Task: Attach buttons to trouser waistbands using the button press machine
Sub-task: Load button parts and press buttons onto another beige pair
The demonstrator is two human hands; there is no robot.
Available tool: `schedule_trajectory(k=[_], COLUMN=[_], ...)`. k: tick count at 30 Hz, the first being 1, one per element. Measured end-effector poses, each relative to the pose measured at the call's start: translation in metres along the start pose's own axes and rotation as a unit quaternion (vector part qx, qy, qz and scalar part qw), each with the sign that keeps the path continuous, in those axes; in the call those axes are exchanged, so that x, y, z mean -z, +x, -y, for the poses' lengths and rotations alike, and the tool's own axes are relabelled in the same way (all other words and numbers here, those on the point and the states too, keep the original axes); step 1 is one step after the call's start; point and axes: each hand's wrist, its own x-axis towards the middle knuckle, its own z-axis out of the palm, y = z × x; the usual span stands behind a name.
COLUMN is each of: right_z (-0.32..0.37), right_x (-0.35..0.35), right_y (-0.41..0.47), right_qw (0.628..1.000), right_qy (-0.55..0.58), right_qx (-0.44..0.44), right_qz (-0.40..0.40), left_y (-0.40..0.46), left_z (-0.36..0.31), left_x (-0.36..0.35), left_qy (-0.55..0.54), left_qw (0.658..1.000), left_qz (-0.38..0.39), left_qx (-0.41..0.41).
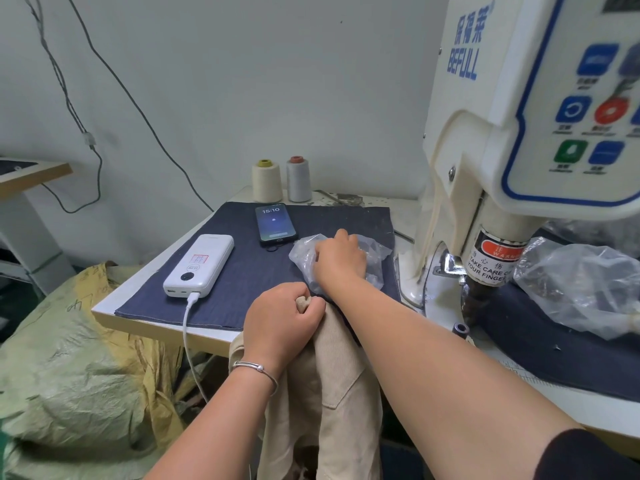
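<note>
From the head camera, the left hand (282, 318) is gripping the top edge of a pair of beige trousers (332, 386), its fingers curled tight around a fold of the waistband at the near edge of the table (104, 308). The trousers are hanging down from that grip toward the person's lap, with a pocket seam showing below the hand. A thin bracelet (256, 370) is sitting on the left wrist.

The right hand (341, 259) is reaching across the left forearm and resting in a crumpled clear plastic bag (375, 252) lying on a dark blue cloth mat (242, 271). Its fingers are bent down into the bag; whether they are pinching a button is hard to tell, since the plastic and the knuckles are hiding the tips.

The button press machine (519, 133) is standing to the right, cream with a blue-edged control panel, its pressing head with a red warning label (497, 251) pointing down over a dark cloth. A second clear bag (585, 289) is lying just beside it.

On the mat, a phone (276, 223) is lying lit up, and a white power bank (199, 265) with a white cable (188, 327) is plugged in. Two thread spools (282, 180) are standing at the back edge by the wall.
</note>
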Motion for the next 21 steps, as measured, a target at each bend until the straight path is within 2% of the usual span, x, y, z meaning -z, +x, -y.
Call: schedule_trajectory(k=[9,21], right_z=[-0.0027,0.0001], right_x=[0.0017,-0.0034], right_y=[-0.0003,0.0024], right_qw=[0.999,0.999], right_qy=[0.041,0.002], right_qx=[-0.02,-0.04], right_qz=[-0.01,-0.023], left_y=[0.0003,0.0004], left_z=[0.0,0.0001], left_x=[0.0002,0.0009], left_qy=[0.0,0.003], left_qw=[1.0,1.0], left_qz=[0.001,0.004], left_qx=[-0.003,-0.006])
